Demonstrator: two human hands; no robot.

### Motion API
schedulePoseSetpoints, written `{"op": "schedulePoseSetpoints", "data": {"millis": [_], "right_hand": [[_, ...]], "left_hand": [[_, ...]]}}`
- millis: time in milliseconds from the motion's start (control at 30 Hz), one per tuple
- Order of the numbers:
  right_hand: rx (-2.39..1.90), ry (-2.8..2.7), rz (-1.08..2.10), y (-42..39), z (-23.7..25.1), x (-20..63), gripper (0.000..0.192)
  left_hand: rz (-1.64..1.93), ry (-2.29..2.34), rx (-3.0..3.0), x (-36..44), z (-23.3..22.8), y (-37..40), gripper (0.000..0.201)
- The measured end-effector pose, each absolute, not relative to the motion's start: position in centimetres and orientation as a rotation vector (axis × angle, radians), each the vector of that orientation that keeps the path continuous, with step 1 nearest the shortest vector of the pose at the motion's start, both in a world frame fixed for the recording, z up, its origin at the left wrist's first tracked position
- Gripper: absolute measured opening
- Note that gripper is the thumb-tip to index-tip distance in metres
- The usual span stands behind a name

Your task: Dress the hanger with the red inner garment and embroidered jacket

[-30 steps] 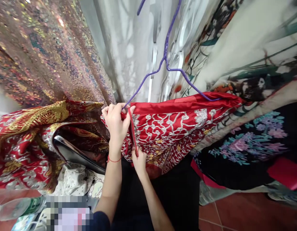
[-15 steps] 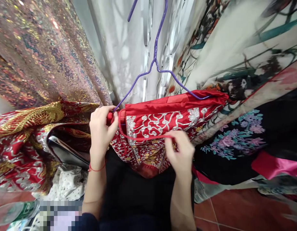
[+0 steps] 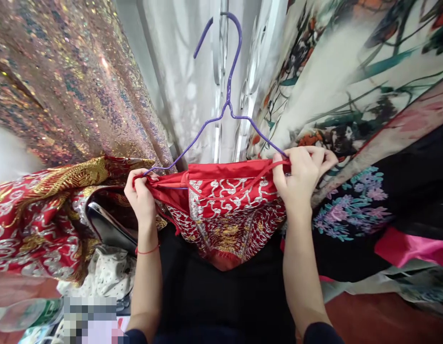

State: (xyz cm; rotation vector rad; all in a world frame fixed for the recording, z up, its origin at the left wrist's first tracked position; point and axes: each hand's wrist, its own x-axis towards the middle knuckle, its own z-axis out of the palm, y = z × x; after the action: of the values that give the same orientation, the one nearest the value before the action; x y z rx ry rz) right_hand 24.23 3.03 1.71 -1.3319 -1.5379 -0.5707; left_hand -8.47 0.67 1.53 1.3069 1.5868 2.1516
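A red garment (image 3: 235, 191) with silver and gold embroidery hangs by its waistband from a purple hanger (image 3: 229, 86), whose hook points up and to the left. My left hand (image 3: 140, 193) is closed on the waistband's left end, around the hanger's left tip. At the right end, my right hand (image 3: 300, 172) grips the waistband and the hanger's other tip, thumb in front. A thin red cord (image 3: 239, 191) runs from the right thumb across the front of the garment. The inside of the right grip is hidden.
Left of me lies a red and gold embroidered garment (image 3: 38, 220), with a sequined fabric (image 3: 81, 86) behind it. A plastic bottle (image 3: 27, 313) rests at the lower left. On the right hang a floral curtain (image 3: 336, 86) and a black embroidered garment (image 3: 404, 181).
My right hand has moved from the garment's front up to the waistband's right end, bringing the cord along. My left hand has shifted slightly left. More of the hanger's hook shows.
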Motion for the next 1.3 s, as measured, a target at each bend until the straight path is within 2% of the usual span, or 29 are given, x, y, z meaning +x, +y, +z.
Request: {"op": "schedulePoseSetpoints", "data": {"millis": [100,233,333,433,500,567,700,800,900,967,1033,1100,1300], "right_hand": [[-1.327,-1.534,-0.567,2.8,1.9,24.2,0.027],[-1.309,-1.719,-0.639,2.0,1.4,24.3,0.030],[-1.221,-1.841,-0.736,0.9,0.3,24.6,0.027],[-1.131,-1.758,-0.751,-0.1,-0.7,25.0,0.019],[-1.131,-1.668,-0.728,-0.6,-1.2,25.3,0.021],[-1.147,-1.601,-0.709,-0.8,-1.6,25.3,0.021],[-1.143,-1.517,-0.698,-1.2,-1.5,24.4,0.019],[-1.183,-1.581,-0.649,-1.7,-0.8,23.5,0.021],[-1.207,-1.693,-0.551,-2.2,-0.2,23.0,0.023],[-1.209,-1.718,-0.514,-2.5,-0.1,22.8,0.023],[-1.214,-1.719,-0.507,-2.7,-0.1,22.8,0.024],[-1.231,-1.698,-0.509,-3.0,-0.1,22.9,0.026],[-1.470,-1.734,-0.287,-3.9,0.2,25.1,0.053]], "left_hand": [[2.255,1.439,1.069,-8.6,1.2,1.3,0.030],[2.016,1.219,0.907,-7.4,-0.9,0.6,0.045],[1.880,1.173,0.834,-6.3,-2.7,-0.5,0.046],[1.823,1.283,0.938,-5.9,-3.3,-1.6,0.037],[1.634,1.377,1.159,-6.1,-2.7,-2.3,0.032],[1.291,1.461,1.443,-6.4,-1.7,-3.2,0.033],[0.691,1.676,1.919,-6.2,0.2,-5.2,0.054],[0.507,1.513,2.117,-5.3,0.9,-5.2,0.078],[0.306,1.509,2.071,-4.0,0.5,-3.7,0.088],[0.160,1.600,2.094,-3.2,-0.3,-2.5,0.077],[0.026,1.648,2.162,-2.6,-1.3,-1.8,0.050],[-0.013,1.673,2.193,-2.4,-1.9,-1.8,0.032],[0.356,1.775,2.236,-3.9,-0.5,-4.5,0.033]]}}
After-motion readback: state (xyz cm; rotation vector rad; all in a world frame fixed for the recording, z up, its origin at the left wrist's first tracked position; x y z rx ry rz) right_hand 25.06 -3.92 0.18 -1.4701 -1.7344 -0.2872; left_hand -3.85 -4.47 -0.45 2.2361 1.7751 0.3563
